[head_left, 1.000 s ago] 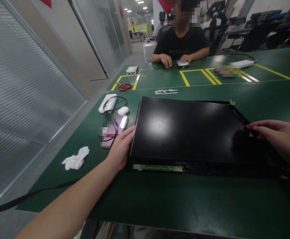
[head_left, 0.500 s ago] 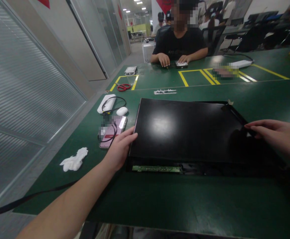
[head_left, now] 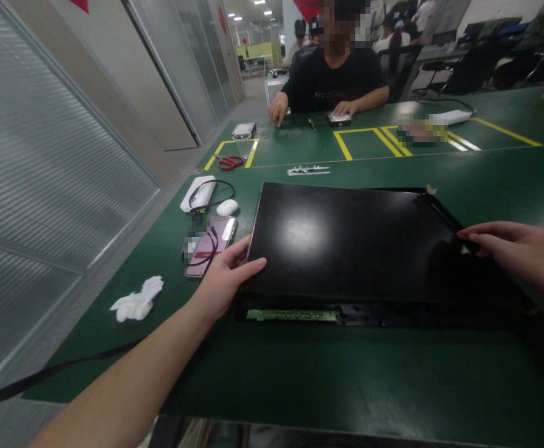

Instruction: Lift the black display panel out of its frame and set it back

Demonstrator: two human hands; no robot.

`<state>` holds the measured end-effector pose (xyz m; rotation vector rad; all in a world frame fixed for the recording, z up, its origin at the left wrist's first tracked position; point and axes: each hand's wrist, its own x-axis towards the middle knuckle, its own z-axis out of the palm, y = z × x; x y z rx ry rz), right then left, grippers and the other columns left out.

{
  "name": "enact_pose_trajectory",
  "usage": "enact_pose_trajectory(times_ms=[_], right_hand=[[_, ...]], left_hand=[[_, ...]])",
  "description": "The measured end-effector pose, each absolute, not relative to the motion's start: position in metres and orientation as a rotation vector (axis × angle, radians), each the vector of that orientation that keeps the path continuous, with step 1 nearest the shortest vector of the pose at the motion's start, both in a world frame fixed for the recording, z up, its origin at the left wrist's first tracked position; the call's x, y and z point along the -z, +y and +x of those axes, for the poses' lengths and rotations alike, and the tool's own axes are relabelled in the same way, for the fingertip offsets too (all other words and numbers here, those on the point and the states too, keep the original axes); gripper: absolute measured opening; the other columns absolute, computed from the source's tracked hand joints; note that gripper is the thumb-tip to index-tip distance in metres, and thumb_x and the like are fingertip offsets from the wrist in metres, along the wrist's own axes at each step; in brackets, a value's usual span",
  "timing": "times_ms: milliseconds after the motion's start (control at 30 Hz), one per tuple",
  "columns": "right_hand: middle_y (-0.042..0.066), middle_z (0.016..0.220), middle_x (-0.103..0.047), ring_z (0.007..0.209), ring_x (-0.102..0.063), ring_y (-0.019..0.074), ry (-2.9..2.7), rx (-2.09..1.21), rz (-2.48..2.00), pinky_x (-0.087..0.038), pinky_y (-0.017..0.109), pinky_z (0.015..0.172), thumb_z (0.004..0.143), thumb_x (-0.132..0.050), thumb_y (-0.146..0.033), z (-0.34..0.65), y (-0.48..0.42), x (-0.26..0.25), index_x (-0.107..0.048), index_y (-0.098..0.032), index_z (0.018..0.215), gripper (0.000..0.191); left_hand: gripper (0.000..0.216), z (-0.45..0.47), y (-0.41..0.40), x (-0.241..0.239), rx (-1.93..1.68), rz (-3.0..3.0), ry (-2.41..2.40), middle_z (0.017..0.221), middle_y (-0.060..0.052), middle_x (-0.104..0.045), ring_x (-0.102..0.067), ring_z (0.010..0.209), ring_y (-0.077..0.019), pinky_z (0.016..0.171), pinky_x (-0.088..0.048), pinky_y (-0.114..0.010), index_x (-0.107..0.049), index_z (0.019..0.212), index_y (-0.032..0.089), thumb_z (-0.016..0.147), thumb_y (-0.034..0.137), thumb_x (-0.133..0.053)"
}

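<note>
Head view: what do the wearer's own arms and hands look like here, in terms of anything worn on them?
Both are bare. The left hand and its forearm show no sleeve, glove, watch or ring up to the frame's lower edge. The right hand is likewise ungloved, with no ring or wristband visible; its forearm is mostly cut off at the right edge.
</note>
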<state>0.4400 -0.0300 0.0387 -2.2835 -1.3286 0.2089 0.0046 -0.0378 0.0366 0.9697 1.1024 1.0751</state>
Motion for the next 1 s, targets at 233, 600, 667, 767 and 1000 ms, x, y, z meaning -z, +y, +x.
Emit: enact_pose_trajectory(times_ms=[233,600,667,767,1000], right_hand=[[0.002,0.059,-0.059,0.054,-0.051,0.0178,-1.316,-0.215,-2.291,-0.034,0.033,0.055,0.056,-0.043,-0.045,0.4419,-0.0287,-0.0368,-0.065,-0.024,0.075,0.036],[0.002,0.058,-0.058,0.056,-0.052,0.018,-1.308,-0.212,-2.292,-0.034,0.033,0.055,0.057,-0.044,-0.045,0.4408,-0.0309,-0.0357,-0.065,-0.024,0.077,0.036],[0.002,0.06,-0.059,0.057,-0.053,0.0178,-1.306,-0.214,-2.287,-0.034,0.033,0.055,0.058,-0.044,-0.045,0.4433,-0.0305,-0.0337,-0.065,-0.025,0.078,0.035],[0.002,0.061,-0.059,0.058,-0.053,0.0179,-1.311,-0.204,-2.29,-0.034,0.033,0.055,0.059,-0.045,-0.045,0.4477,-0.0297,-0.0311,-0.065,-0.026,0.079,0.034],[0.002,0.064,-0.059,0.057,-0.052,0.0162,-1.27,-0.262,-2.28,-0.033,0.032,0.056,0.06,-0.047,-0.04,0.4414,-0.0304,-0.0371,-0.064,-0.025,0.077,0.028]], left_hand=[[0.063,0.0034,-0.0366,-0.0358,-1.059,0.968,1.09,0.115,-0.009,-0.075,-0.068,0.112,-0.03,0.103,-0.051,-0.04,-0.069,0.126,0.02,0.065,0.024,-0.087],[0.063,0.0012,-0.0361,-0.0347,-1.036,1.01,1.08,0.12,-0.009,-0.073,-0.063,0.12,-0.0307,0.103,-0.051,-0.038,-0.066,0.129,0.022,0.069,0.025,-0.086],[0.061,0.0012,-0.0364,-0.0351,-1.046,1.033,1.086,0.122,-0.009,-0.072,-0.059,0.126,-0.0322,0.106,-0.049,-0.039,-0.068,0.127,0.022,0.069,0.026,-0.086],[0.057,0.0006,-0.0366,-0.0351,-1.07,1.087,1.094,0.13,-0.01,-0.068,-0.05,0.135,-0.0332,0.111,-0.043,-0.04,-0.07,0.124,0.022,0.07,0.027,-0.085],[0.052,-0.0044,-0.0349,-0.0314,-1.116,1.308,1.036,0.157,-0.005,-0.042,-0.031,0.147,-0.0337,0.12,-0.031,-0.044,-0.07,0.124,0.027,0.073,0.03,-0.082]])
